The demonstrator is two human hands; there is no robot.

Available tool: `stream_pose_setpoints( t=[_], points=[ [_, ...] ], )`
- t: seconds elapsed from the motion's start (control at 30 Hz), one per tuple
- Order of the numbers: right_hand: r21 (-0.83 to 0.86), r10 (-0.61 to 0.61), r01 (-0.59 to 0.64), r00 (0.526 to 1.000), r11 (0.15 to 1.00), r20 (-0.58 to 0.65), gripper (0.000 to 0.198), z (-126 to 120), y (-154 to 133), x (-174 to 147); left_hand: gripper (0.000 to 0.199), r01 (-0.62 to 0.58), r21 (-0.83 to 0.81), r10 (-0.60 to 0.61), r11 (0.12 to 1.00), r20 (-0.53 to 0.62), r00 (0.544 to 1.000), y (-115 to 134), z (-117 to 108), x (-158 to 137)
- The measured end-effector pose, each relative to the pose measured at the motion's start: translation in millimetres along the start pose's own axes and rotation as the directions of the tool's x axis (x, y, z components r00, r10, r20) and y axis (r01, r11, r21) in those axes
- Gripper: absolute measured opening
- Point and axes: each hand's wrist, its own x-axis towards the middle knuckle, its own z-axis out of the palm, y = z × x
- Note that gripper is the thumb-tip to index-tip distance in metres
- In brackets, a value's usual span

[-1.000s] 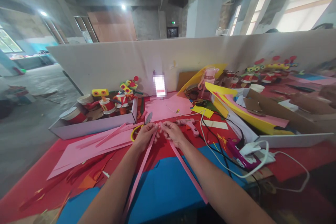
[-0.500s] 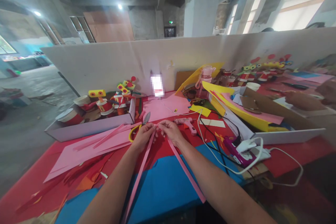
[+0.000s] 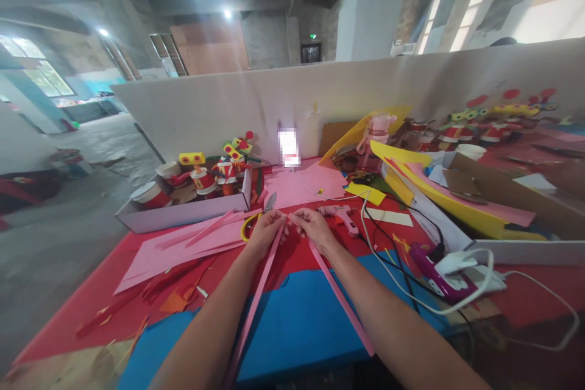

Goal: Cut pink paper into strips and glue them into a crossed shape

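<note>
My left hand [image 3: 270, 230] and my right hand [image 3: 311, 226] meet over the red table cover, fingertips pinched close together. From my left fingers a long pink paper strip [image 3: 261, 289] hangs down toward me. Another pink length [image 3: 340, 298] trails from my right hand along the inside of that forearm. Both lengths come together at my fingertips; whether they are joined there I cannot tell. Scissors with yellow handles [image 3: 247, 229] lie just behind my left hand. To the right of my right hand rests a pink glue gun [image 3: 340, 217].
A box of paper-cup figures [image 3: 183, 210] stands at left, beside pink paper sheets [image 3: 176, 250]. At right are a white box [image 3: 512, 250] of coloured sheets, a purple power strip [image 3: 441, 277] and loose cables. Blue paper [image 3: 301, 317] lies in front; a bright, blurred-out screen [image 3: 288, 146] stands behind.
The view has swung a little to the left, so everything sits further right in the picture. My hands keep the same pinched hold on the pink strips.
</note>
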Motion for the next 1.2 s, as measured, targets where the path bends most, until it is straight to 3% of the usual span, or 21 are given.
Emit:
stream_pose_setpoints(
  t=[0.67, 0.97, 1.2],
  points=[
    [-0.105, -0.024, 0.021, 0.999, 0.994, -0.026, 0.041, -3.3, -4.5, -2.3, 0.039, 0.028, -0.079, -0.024, 0.996, 0.048, 0.999, -3.2, 1.2, 0.2],
    [-0.102, 0.028, -0.022, 0.998, 0.995, 0.054, 0.038, -6.7, 1.1, -1.9, 0.036, 0.006, 0.050, -0.008, 0.999, 0.049, 0.999, -4.1, -0.5, 1.9],
    [-0.221, -0.099, 0.095, 0.995, 0.971, -0.007, 0.033, -10.6, 7.0, 2.3, 0.035, 0.011, 0.018, -0.013, 1.000, 0.087, 0.996, -5.3, 0.2, 1.1]
  ],
)
